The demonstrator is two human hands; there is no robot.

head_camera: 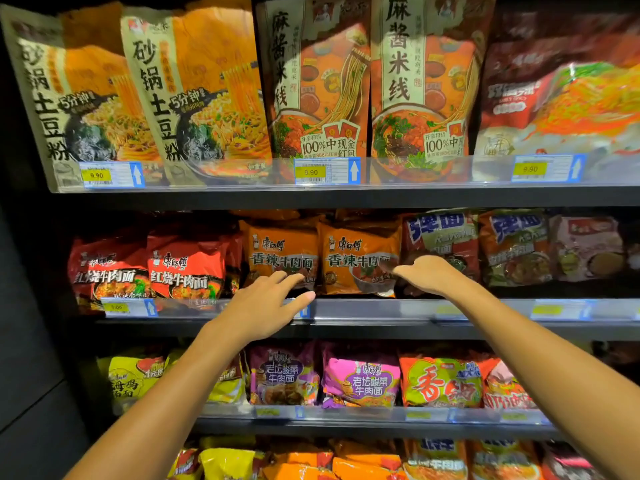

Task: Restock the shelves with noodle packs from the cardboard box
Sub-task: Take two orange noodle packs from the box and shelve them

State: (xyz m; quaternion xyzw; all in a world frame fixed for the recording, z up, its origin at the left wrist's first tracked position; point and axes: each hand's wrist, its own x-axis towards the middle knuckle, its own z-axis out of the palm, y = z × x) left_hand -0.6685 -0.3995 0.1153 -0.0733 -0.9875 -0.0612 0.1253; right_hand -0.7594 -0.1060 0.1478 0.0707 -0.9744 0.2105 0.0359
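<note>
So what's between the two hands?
In the head view, an orange noodle pack stands on the shelf between the left hand and the right hand. Both hands are open, reaching toward the orange packs.

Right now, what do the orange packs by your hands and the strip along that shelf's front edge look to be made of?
Orange packs: seemingly thin plastic film, slightly glossy; it puckers and creases at the seams.
Front strip: apparently clear hard plastic; price labels show through it and light glares off it.
Shelf edge below: dark and matte, possibly painted metal.

Left hand (266, 301), right hand (427, 273) open, reaching toward orange noodle packs (356, 261).
</note>
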